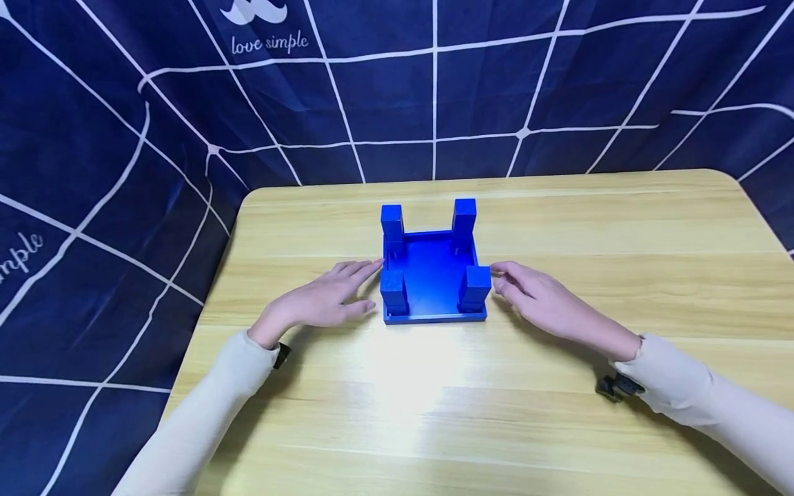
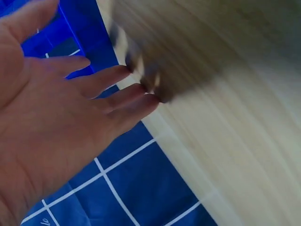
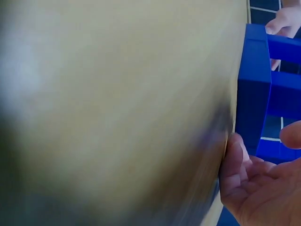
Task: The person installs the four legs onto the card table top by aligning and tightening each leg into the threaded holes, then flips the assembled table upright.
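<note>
A blue square piece point(image 1: 431, 275) lies on the wooden table, its low rim around a flat floor and a square post rising at each corner. It looks like a small table turned legs up. At its left side is my left hand point(image 1: 319, 296), fingers stretched out and the fingertips at the rim, thumb apart. My right hand point(image 1: 546, 300) lies by the right side near the front right post point(image 1: 476, 288), its fingers loosely bent. In the right wrist view the right fingertips lie close against the blue side wall point(image 3: 254, 84); firm contact cannot be made out.
The light wooden tabletop point(image 1: 620, 241) has rounded far corners and a bright glare spot in front of the blue piece. Dark blue cloth point(image 1: 397, 89) with white lines hangs behind and on the left. A black strap device point(image 1: 620, 387) sits at the right wrist.
</note>
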Demonstrator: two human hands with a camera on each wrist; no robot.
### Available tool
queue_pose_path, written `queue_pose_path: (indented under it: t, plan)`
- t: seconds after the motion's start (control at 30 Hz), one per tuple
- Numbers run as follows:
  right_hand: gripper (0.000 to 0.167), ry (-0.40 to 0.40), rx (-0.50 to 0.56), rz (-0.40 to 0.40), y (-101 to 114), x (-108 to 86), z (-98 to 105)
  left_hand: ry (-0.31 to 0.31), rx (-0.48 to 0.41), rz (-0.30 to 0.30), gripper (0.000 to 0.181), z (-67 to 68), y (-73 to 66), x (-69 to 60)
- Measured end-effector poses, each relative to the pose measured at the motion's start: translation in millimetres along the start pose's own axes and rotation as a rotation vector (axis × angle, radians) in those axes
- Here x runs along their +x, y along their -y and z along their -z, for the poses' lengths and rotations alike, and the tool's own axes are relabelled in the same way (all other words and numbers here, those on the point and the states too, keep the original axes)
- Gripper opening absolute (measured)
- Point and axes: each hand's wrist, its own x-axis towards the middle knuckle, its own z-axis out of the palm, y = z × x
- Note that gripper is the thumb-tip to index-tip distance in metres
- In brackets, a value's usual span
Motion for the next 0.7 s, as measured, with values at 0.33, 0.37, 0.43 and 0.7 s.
queue_pose_path:
  t: [0.33, 0.37, 0.43, 0.7]
  plan:
    - [0.057, -0.022, -0.018, 0.032, -4, 23.2, -5, -0.313, -0.101, 0.059, 0.061, -17.3, 4.0, 15.4]
    - [0.057, -0.021, -0.027, 0.038, -4, 25.2, -6, -0.329, -0.131, 0.067, 0.063, -18.4, 5.1, 16.6]
    - [0.059, -0.013, -0.041, 0.046, -4, 28.3, -7, -0.347, -0.171, 0.087, 0.067, -20.6, 7.3, 19.1]
    - [0.065, 0.018, -0.08, -0.015, -5, 38.5, -5, -0.318, -0.124, 0.146, 0.089, -29.6, 8.5, 37.9]
